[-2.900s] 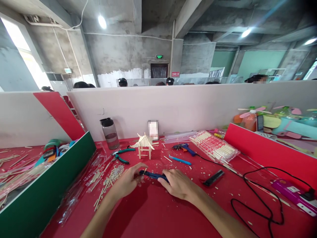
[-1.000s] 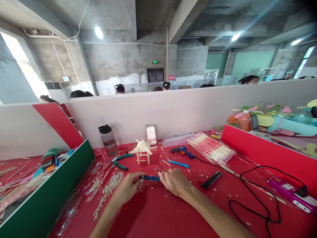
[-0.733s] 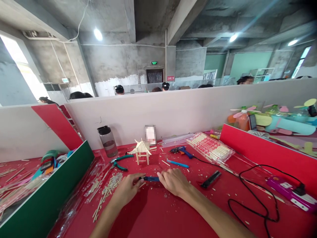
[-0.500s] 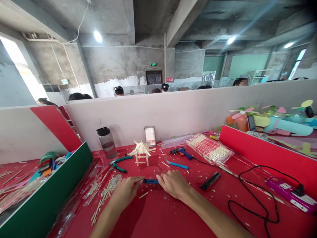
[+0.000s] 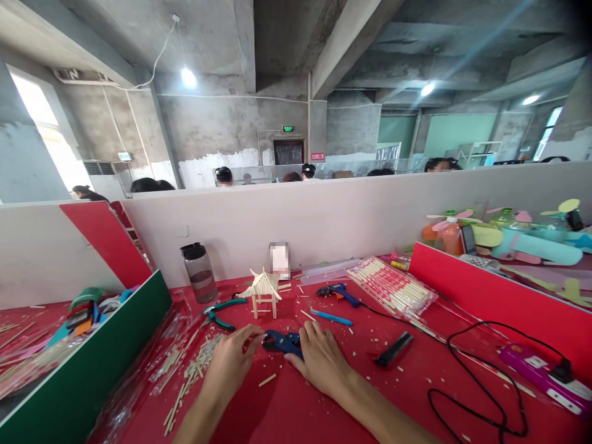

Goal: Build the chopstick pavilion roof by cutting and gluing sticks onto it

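Observation:
My right hand (image 5: 324,361) is closed round a dark blue hand cutter (image 5: 276,340), whose hooked jaw points left. Close to that jaw, my left hand (image 5: 235,357) has thumb and fingertips pinched together; whatever lies between them is too small to make out. Just behind the hands stands a small pavilion model (image 5: 264,295) made of pale wooden sticks, with a peaked roof and thin legs. Green-handled pliers (image 5: 222,313) lie to its left. A short stick piece (image 5: 267,380) rests on the red tabletop in front of the hands.
Cut sticks (image 5: 187,376) are heaped at left beside a green divider (image 5: 102,357). A water bottle (image 5: 198,271) stands behind. To the right lie a glue gun (image 5: 340,293), blue pen (image 5: 331,317), box cutter (image 5: 393,349), bagged sticks (image 5: 391,288) and purple power strip (image 5: 546,376) with its cord.
The blue cutter has turned in my right hand, so its hooked jaw and side now show. My right fingers have spread over it. My left hand stays pinched by the jaw end.

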`<state>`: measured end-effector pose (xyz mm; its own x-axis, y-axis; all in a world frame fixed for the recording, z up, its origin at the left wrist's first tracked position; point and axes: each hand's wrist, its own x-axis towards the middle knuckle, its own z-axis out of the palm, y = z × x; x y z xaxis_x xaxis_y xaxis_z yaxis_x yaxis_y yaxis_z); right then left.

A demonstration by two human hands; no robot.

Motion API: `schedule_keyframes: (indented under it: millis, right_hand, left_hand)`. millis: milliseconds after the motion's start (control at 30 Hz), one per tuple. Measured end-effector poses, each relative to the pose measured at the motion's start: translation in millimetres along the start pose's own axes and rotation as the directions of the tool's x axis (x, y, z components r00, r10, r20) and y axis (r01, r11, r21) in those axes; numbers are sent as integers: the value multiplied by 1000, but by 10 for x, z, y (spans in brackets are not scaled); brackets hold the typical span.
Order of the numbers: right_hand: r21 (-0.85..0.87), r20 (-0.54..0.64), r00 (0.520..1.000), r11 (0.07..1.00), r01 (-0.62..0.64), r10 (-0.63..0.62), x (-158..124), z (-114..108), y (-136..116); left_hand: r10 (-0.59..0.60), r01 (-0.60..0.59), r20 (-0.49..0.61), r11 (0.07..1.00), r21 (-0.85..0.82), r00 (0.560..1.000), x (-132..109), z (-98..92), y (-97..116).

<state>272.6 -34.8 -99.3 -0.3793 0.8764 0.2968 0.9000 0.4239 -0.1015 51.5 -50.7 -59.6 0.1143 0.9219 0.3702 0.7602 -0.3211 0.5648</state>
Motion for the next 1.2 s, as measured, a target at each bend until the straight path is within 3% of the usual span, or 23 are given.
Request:
schedule_keyframes:
  millis: [267, 367, 433, 533, 667, 800, 867, 1067, 1200]
  right_hand:
    - [114, -21, 1000, 993, 13, -11, -29, 55, 26]
    - [314, -68, 995, 945, 89, -72, -21, -53, 18]
    - [565, -115, 988, 812, 147, -98, -17, -138, 2]
    - [836, -145, 988, 527, 153, -58, -19, -212, -29]
    - [953, -90, 995, 294, 76, 35, -14, -184, -56]
    - [998, 22, 1000, 67, -22, -6, 13, -145, -47]
    - [999, 43, 998, 28, -42, -35, 26, -153, -27]
    - [999, 30, 998, 41, -27, -62, 57, -189, 40]
    - [999, 52, 997, 3, -52, -65, 87, -180, 42]
  left_hand:
    - [-21, 26, 22, 966, -258, 1000, 2, 101, 23]
    - [-58, 52, -6, 930, -363, 998, -5, 161, 48]
    - [-76, 67, -2, 892, -448, 997, -19, 194, 76]
    - [-63, 81, 50, 821, -566, 997, -44, 231, 132]
    - [-55, 104, 96, 741, -663, 994, -60, 254, 204]
    - [-56, 131, 127, 679, -722, 990, -63, 256, 236]
    - [-39, 139, 150, 655, -742, 988, -69, 261, 234]
    - [-27, 136, 156, 645, -752, 987, -94, 295, 219]
    - [-34, 151, 168, 634, -758, 985, -108, 283, 244]
